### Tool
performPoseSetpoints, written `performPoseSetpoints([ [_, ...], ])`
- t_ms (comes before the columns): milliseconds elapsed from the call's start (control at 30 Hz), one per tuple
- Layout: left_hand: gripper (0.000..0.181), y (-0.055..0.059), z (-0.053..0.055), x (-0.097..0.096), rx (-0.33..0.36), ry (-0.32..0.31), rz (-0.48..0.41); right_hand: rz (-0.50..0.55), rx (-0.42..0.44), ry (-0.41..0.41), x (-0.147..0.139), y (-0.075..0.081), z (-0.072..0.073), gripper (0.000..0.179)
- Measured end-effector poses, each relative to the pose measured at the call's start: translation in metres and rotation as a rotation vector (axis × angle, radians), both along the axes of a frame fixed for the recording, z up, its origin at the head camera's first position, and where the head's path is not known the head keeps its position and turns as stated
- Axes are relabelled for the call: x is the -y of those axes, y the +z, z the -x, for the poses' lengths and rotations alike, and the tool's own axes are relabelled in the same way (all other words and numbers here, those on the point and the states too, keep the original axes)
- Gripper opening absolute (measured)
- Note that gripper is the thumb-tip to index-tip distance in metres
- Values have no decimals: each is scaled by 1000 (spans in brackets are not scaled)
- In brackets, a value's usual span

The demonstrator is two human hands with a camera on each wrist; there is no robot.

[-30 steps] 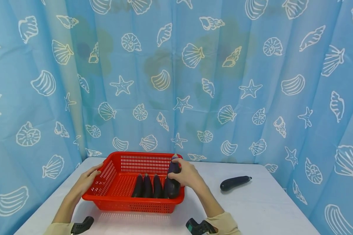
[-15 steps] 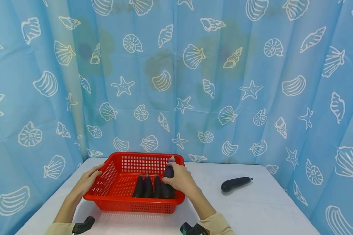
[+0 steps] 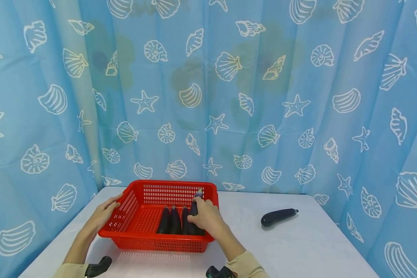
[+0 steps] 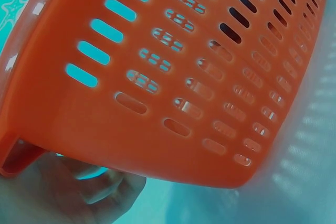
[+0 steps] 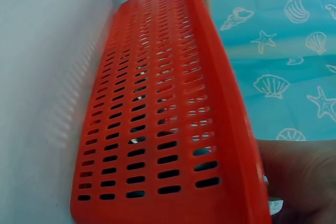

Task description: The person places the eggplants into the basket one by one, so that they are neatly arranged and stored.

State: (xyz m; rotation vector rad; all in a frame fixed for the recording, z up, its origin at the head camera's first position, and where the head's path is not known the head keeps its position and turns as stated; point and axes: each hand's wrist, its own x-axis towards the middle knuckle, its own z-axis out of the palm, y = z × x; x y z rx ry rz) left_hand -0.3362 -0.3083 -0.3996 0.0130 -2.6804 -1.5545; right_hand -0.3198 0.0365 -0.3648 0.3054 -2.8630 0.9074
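Note:
My right hand (image 3: 207,216) grips a dark purple eggplant (image 3: 194,209) over the right side of a red slotted plastic basket (image 3: 149,240). The eggplant's stem end points to the back, and its lower part overlaps the basket's front wall area. Left of it, several more eggplants (image 3: 175,221) lie side by side in the basket, stems to the back. My left hand (image 3: 102,213) holds the basket's left rim; the left wrist view shows its curled fingers (image 4: 126,195) by the basket wall. In the right wrist view the basket wall hides most of the right hand (image 5: 302,174).
One eggplant (image 3: 279,217) lies alone on the white table (image 3: 292,251), right of the basket. A blue shell-patterned curtain (image 3: 243,116) hangs behind and along both sides of the table. The basket's left half shows its bare slotted floor.
My right hand has moved left and lower with the eggplant, bringing it beside the others inside the basket. The left hand stays at the rim, and the lone eggplant has not moved.

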Motion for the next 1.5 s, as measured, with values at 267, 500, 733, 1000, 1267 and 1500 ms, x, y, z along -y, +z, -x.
performPoseSetpoints([
  [267, 56, -1, 2, 1, 5, 0, 4, -87, -6, -10, 6, -8, 2, 63],
  [500, 55, 0, 3, 1, 4, 8, 17, -71, 10, -2, 6, -6, 0, 64],
  [733, 56, -1, 2, 1, 2, -2, 2, -51, 63, 37, 4, -1, 0, 65],
  [1000, 56, -1, 2, 1, 14, 12, -2, -52, 142, 51, 1, 3, -3, 61],
  [1267, 56, 0, 1, 0, 22, 16, -11, -38, 164, 76, -4, 10, -8, 49],
  [1500, 56, 0, 0, 0, 8, -1, -15, -26, 161, 77, -5, 10, -9, 47],
])
